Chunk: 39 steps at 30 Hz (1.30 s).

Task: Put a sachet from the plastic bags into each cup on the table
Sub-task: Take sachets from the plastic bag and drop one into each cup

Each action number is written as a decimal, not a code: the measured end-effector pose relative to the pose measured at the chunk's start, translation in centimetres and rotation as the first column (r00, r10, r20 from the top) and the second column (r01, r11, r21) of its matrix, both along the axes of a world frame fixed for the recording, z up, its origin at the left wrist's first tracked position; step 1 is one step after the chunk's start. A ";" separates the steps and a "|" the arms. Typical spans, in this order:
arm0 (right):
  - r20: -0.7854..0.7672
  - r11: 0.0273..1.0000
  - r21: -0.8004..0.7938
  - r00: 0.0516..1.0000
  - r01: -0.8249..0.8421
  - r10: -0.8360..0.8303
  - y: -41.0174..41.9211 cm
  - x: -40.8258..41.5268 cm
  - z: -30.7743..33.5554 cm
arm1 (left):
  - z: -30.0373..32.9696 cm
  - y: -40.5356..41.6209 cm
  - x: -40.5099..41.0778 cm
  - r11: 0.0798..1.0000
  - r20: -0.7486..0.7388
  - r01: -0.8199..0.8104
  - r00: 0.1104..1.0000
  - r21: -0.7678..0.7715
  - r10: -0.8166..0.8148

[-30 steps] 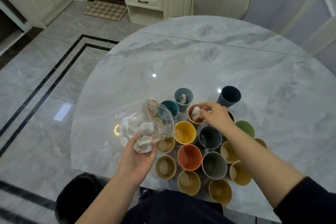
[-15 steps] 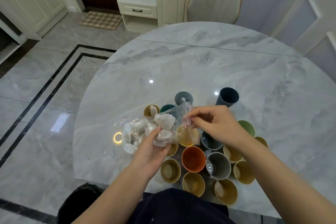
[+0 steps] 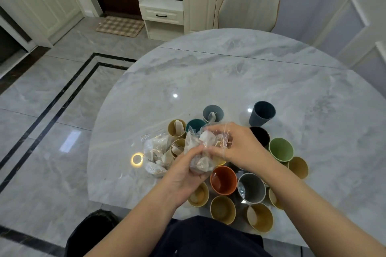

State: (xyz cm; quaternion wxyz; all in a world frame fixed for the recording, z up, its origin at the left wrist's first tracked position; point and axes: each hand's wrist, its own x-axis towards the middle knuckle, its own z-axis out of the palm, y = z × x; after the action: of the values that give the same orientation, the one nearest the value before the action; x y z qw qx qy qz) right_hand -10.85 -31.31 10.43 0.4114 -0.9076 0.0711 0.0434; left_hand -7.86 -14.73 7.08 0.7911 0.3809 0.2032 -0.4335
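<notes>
Our left hand [image 3: 183,175] grips the clear plastic bag of sachets [image 3: 198,150] from below, while our right hand [image 3: 236,148] pinches its upper film, seemingly with fingers reaching inside, above the cluster of cups. A second bag of sachets [image 3: 155,152] lies on the marble table [image 3: 229,73] just left. The far grey-blue cup [image 3: 213,113] and tan cup [image 3: 176,129] hold sachets; the near orange cup [image 3: 223,180] looks empty.

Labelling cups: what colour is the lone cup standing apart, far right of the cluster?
Dark slate blue cup, seen clearly in the head view.
</notes>
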 end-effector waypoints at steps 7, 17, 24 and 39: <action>-0.008 0.984 0.158 0.996 0.086 -0.086 -1.5 -1.0 -1.2 | 0.1 -0.8 -0.4 0.990 -0.184 -0.120 0.977 -0.072 0.105; -0.054 0.903 0.392 0.984 0.177 -0.169 -5.1 -3.1 -0.7 | -1.8 -3.6 -0.8 0.977 -0.336 -0.188 0.931 -0.097 0.146; -0.037 0.727 0.497 0.849 0.474 -0.527 -11.8 -2.0 -1.6 | -3.1 -5.0 -0.6 0.954 -0.382 -0.298 0.877 0.044 0.292; -0.209 0.640 0.204 0.671 0.741 -0.711 -21.0 5.1 -10.2 | -3.7 -3.9 0.1 0.922 -0.418 -0.355 0.823 0.151 0.385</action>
State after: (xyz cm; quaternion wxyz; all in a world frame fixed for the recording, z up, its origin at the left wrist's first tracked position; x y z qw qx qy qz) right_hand -5.71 -52.36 0.22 0.5099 -0.7329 0.4455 -0.0665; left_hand -7.74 -18.66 3.33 0.7804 0.2521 0.4608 -0.3393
